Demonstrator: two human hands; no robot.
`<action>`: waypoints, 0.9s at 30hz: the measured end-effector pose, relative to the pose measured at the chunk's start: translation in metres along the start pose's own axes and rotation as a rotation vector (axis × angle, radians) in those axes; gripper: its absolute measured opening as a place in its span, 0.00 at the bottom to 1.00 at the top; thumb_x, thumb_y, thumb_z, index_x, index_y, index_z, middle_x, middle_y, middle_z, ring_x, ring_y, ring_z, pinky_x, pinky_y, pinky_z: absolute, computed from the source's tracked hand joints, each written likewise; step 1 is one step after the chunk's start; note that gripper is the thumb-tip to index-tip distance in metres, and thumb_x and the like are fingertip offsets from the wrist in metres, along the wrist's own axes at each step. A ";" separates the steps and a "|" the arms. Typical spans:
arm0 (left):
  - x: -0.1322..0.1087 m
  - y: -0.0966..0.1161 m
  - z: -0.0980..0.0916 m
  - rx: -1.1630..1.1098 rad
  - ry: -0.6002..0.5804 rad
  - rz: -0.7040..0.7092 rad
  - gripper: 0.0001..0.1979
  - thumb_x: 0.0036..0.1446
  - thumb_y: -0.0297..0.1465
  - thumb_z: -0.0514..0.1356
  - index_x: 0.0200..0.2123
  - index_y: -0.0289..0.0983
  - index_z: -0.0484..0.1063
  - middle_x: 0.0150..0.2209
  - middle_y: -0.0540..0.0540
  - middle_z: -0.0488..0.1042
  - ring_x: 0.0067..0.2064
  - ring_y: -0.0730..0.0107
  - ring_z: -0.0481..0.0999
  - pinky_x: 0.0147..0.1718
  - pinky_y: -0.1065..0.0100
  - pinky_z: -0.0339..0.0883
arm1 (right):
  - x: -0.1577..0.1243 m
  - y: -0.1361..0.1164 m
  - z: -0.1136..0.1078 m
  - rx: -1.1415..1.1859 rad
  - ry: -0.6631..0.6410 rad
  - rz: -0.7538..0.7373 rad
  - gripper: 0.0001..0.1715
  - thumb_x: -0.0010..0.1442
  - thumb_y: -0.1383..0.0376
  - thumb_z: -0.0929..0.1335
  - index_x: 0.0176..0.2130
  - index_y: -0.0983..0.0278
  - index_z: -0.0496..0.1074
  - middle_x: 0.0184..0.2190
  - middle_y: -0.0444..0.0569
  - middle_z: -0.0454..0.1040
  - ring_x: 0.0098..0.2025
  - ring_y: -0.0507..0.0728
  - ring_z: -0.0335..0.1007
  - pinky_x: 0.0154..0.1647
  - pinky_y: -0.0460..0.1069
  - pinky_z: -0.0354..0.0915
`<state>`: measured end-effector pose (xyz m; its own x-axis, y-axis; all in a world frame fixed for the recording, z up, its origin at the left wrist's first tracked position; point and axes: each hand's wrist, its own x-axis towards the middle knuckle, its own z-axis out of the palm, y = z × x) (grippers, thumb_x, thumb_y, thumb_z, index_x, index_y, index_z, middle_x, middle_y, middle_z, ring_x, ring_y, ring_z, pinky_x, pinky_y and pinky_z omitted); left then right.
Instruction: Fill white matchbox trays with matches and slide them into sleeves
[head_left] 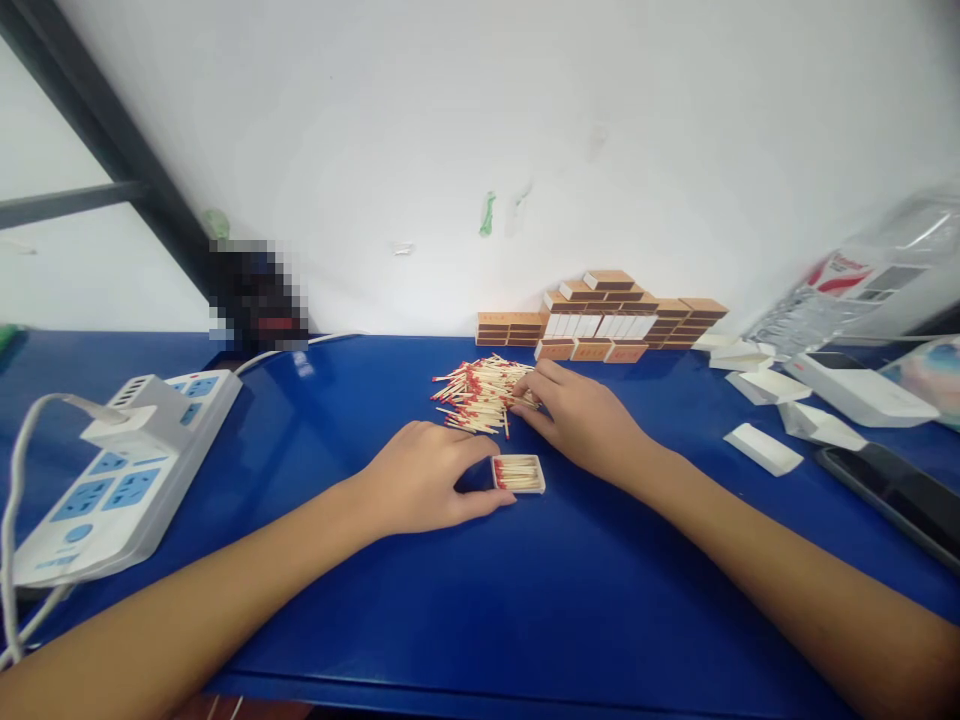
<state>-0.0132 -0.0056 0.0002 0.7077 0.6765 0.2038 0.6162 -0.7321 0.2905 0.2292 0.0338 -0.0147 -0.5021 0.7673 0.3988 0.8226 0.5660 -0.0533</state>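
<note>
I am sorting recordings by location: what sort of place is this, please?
Possibly a home or dormitory room: a blue desk against a white wall, with a power strip and a plastic bottle.

A single head-worn camera supplied the view, looking forward and down from above the near edge of the glossy blue flat table (525, 610), toward the plain white wall (375, 120) behind its far edge. Range was close: the bare left hand (424, 475) and bare right hand (585, 412) occupied mid-frame.
</note>
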 end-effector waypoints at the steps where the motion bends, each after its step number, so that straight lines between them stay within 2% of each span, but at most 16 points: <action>1: 0.000 0.000 0.000 -0.003 -0.003 -0.001 0.18 0.63 0.47 0.64 0.45 0.39 0.80 0.27 0.51 0.76 0.26 0.72 0.73 0.27 0.71 0.58 | -0.001 0.001 0.000 -0.013 0.001 0.003 0.09 0.71 0.61 0.66 0.40 0.64 0.71 0.39 0.50 0.72 0.36 0.57 0.69 0.32 0.50 0.59; 8: 0.000 -0.001 0.000 0.010 0.025 0.009 0.18 0.63 0.47 0.63 0.45 0.40 0.80 0.26 0.52 0.75 0.25 0.73 0.72 0.26 0.71 0.58 | -0.003 0.005 -0.003 -0.024 -0.070 0.039 0.13 0.72 0.60 0.66 0.37 0.64 0.72 0.37 0.49 0.72 0.34 0.56 0.69 0.32 0.50 0.58; 16: 0.000 -0.001 0.000 0.014 0.037 0.019 0.18 0.63 0.47 0.64 0.45 0.40 0.80 0.25 0.53 0.74 0.25 0.74 0.72 0.27 0.71 0.59 | -0.003 0.008 -0.006 -0.020 -0.144 0.019 0.12 0.73 0.61 0.64 0.39 0.65 0.70 0.40 0.51 0.72 0.34 0.55 0.69 0.33 0.50 0.60; 21: 0.000 -0.002 -0.001 0.017 0.050 0.030 0.17 0.63 0.46 0.63 0.45 0.39 0.80 0.24 0.53 0.73 0.24 0.74 0.71 0.26 0.71 0.59 | -0.004 0.005 -0.008 0.045 -0.140 0.014 0.11 0.73 0.60 0.64 0.40 0.64 0.69 0.41 0.50 0.72 0.34 0.55 0.69 0.34 0.49 0.61; 27: -0.001 -0.002 -0.001 0.022 0.059 0.031 0.18 0.63 0.46 0.63 0.45 0.39 0.80 0.25 0.53 0.74 0.24 0.74 0.71 0.26 0.70 0.59 | -0.005 0.009 -0.008 -0.033 -0.131 -0.013 0.14 0.74 0.61 0.62 0.39 0.64 0.70 0.39 0.52 0.73 0.33 0.55 0.69 0.33 0.49 0.59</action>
<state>-0.0155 -0.0043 -0.0002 0.7055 0.6565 0.2670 0.6022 -0.7540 0.2624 0.2408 0.0329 -0.0100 -0.5417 0.7940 0.2761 0.8231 0.5676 -0.0175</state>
